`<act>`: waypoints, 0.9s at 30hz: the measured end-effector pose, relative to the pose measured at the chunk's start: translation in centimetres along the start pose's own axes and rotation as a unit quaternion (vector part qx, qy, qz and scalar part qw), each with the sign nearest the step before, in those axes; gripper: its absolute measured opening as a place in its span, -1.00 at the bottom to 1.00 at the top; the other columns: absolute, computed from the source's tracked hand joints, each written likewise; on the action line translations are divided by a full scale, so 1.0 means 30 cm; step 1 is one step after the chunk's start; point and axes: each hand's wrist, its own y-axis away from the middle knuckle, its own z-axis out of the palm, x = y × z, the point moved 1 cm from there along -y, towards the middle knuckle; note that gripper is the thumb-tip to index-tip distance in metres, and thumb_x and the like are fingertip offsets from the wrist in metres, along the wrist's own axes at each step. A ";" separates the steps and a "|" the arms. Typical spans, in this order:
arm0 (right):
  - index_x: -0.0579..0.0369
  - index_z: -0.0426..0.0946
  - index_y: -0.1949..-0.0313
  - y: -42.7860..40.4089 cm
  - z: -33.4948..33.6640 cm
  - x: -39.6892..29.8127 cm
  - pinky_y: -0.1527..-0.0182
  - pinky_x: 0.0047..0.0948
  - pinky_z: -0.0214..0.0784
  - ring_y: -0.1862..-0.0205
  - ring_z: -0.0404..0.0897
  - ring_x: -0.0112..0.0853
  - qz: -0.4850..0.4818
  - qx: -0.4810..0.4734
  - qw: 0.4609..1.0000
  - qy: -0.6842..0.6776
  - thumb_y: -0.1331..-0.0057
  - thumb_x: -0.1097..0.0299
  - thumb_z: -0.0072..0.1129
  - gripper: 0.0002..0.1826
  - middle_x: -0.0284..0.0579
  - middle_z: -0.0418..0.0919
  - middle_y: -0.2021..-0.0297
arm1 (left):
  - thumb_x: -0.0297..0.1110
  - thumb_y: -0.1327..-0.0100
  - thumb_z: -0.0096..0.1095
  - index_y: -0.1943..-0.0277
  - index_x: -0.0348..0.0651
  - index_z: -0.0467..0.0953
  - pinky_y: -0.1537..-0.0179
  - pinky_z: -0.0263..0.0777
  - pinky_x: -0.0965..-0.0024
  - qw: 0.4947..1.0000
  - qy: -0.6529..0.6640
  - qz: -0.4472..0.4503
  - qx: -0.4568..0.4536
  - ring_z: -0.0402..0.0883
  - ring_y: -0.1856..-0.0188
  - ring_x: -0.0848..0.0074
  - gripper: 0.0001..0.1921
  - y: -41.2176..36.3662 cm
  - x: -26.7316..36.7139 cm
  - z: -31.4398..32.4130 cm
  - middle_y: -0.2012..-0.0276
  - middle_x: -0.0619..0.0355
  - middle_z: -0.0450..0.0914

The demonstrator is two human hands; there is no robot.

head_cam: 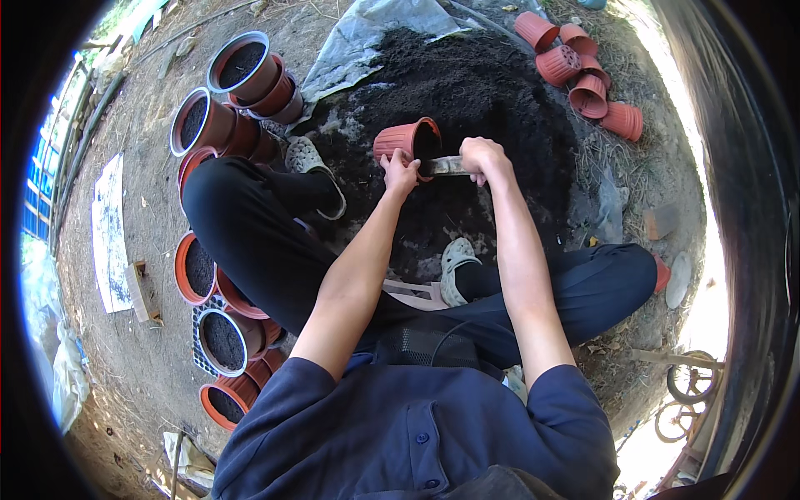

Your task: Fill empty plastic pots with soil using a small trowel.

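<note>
My left hand [400,171] grips the rim and side of a terracotta-coloured plastic pot [395,137], which is tipped on its side with its mouth towards the right. My right hand [482,160] is closed around the handle of a hand tool, perhaps a trowel [447,165]; its far end reaches the pot's mouth and is hidden there. Dark soil shows inside the pot. Beneath and beyond both hands spreads a heap of dark potting soil [475,81], partly over a pale plastic sheet [356,47].
Stacked pots filled with soil [245,65] stand at the left, with more soil-filled pots [224,340] beside my left leg. Several orange plastic pots [587,94] lie at the upper right. A white board [109,234] lies at far left. My clogs [459,259] rest by the soil.
</note>
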 end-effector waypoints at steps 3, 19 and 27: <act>0.23 0.67 0.43 -0.011 0.055 -0.028 0.33 -0.39 0.60 0.52 0.72 -0.38 0.005 0.034 0.999 0.009 -0.24 0.61 -0.04 -0.75 -0.10 0.70 0.54 | -0.37 -0.25 0.38 0.13 -0.19 0.40 0.35 0.77 0.29 1.000 0.002 -0.004 0.008 0.58 0.11 0.26 -0.74 0.007 0.012 -0.004 -0.05 0.03 0.22; 0.12 0.72 0.36 -0.066 0.029 0.068 0.22 -0.44 0.59 0.47 0.75 -0.42 0.031 0.073 0.993 -0.090 -0.28 0.53 0.04 -0.78 -0.16 0.73 0.50 | -0.38 -0.30 0.31 0.10 -0.23 0.37 0.39 0.77 0.27 0.992 0.118 -0.043 0.019 0.64 0.10 0.16 -0.75 -0.051 0.000 -0.034 -0.05 -0.02 0.32; 0.10 0.69 0.22 -0.095 0.105 0.010 0.14 -0.24 0.59 0.21 0.75 -0.21 0.003 0.179 0.983 0.032 -0.26 0.52 0.08 -0.80 0.00 0.73 0.27 | -0.37 -0.39 0.20 0.10 -0.19 0.27 0.40 0.75 0.29 0.993 0.115 -0.030 0.010 0.62 0.23 0.37 -0.78 -0.049 -0.004 -0.025 0.12 0.07 0.40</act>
